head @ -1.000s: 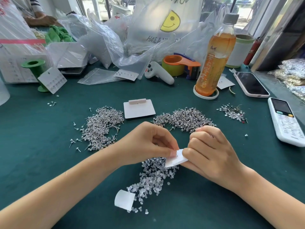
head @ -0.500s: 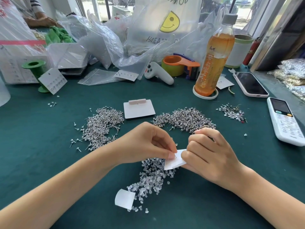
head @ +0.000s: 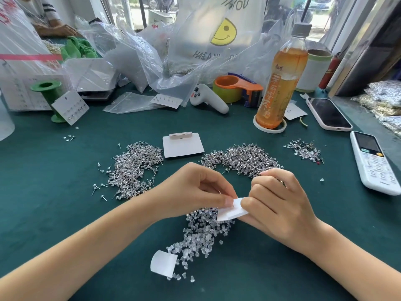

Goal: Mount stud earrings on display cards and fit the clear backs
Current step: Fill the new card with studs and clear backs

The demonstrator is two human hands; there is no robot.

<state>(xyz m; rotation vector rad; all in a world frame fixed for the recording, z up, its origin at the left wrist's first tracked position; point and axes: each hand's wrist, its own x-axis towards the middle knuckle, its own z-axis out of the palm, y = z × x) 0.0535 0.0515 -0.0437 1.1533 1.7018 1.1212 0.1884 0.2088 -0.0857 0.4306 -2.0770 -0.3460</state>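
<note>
The left hand (head: 195,190) is held with thumb and forefinger pinched together at the upper left corner of the display card (head: 233,210); something small is presumably nipped there, but whether a stud or a clear back cannot be told. The card is gripped along its right side by the curled fingers of the right hand (head: 280,205) and is held just above the heap of clear backs (head: 201,233).

Risks, as judged from this arrangement:
- The card may be creased or bent if the pinch is pressed against it without support behind.
- A small part may be dropped into the heap below, where it would be hard to recover among like pieces.
- The heap may be scattered by the left wrist, which is held close above it.

Surroundings, from left to right:
- A filled card (head: 70,107) is leaned against a green spool (head: 48,94).
- A pile of loose studs (head: 134,168) is spread near the left hand.
- A curled white paper (head: 163,262) lies at the near end of the heap.
- A blank card (head: 183,145) lies beyond the hands.
- A second stud pile (head: 243,159) is partly covered by the right hand, so reaching into it is hindered.
- A tea bottle (head: 282,83), a phone (head: 328,114) and a handset (head: 374,162) stand well apart to the right.
</note>
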